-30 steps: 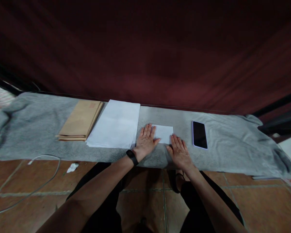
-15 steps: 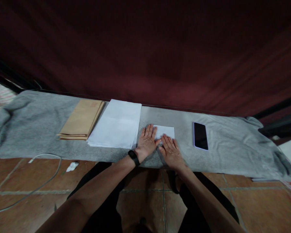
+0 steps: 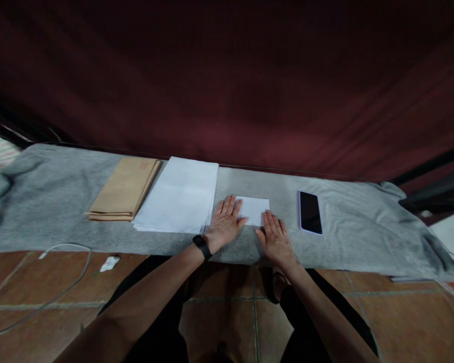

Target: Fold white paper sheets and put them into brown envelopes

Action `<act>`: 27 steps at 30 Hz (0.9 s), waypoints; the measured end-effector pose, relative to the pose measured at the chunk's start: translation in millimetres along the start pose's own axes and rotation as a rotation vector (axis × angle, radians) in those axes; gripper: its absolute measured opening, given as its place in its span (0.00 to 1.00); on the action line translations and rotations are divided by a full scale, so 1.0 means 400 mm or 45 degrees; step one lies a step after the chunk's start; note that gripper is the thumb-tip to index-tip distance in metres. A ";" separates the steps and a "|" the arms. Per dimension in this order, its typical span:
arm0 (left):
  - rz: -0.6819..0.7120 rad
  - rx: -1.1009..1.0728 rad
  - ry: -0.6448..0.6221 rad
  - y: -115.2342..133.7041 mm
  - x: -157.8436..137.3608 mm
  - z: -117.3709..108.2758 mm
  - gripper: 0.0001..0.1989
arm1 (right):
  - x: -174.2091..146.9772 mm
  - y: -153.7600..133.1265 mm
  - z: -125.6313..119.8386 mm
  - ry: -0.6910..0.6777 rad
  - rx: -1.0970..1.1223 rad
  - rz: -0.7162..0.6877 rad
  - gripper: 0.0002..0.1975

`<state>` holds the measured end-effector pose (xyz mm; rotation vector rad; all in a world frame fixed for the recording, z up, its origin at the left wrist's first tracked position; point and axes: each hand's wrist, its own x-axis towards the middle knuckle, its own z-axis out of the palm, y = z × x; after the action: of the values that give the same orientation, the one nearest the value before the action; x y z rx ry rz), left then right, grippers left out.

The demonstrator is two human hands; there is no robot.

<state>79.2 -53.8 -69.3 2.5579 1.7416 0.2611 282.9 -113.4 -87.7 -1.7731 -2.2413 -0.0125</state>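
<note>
A small rectangle of white paper, apparently folded, lies flat on the grey cloth. My left hand rests flat with fingers stretched out, over the paper's left edge. At the paper's right edge is my right hand, palm down with its fingers extended. Neither hand grips anything. Left of my left hand lies a stack of white paper sheets. Farther left is a pile of brown envelopes.
A phone in a pale purple case lies right of my right hand. The grey cloth covers a long narrow surface before a dark red curtain. A white cable and a crumpled white scrap are on the tiled floor.
My right hand has slid right across the small paper to its right edge, uncovering more of it. My left hand stays at the left edge. The view has shifted slightly.
</note>
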 end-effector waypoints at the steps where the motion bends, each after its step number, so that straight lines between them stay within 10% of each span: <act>1: 0.004 0.004 0.004 -0.001 0.000 0.001 0.34 | -0.002 0.005 -0.001 0.001 -0.010 0.013 0.32; 27: -0.005 -0.010 0.009 0.000 -0.002 -0.001 0.34 | 0.036 -0.030 -0.008 -0.090 0.031 -0.074 0.30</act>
<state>78.9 -54.4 -69.0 2.5510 1.7437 0.2765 269.2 -103.0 -79.3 -1.7213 -2.3316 0.0665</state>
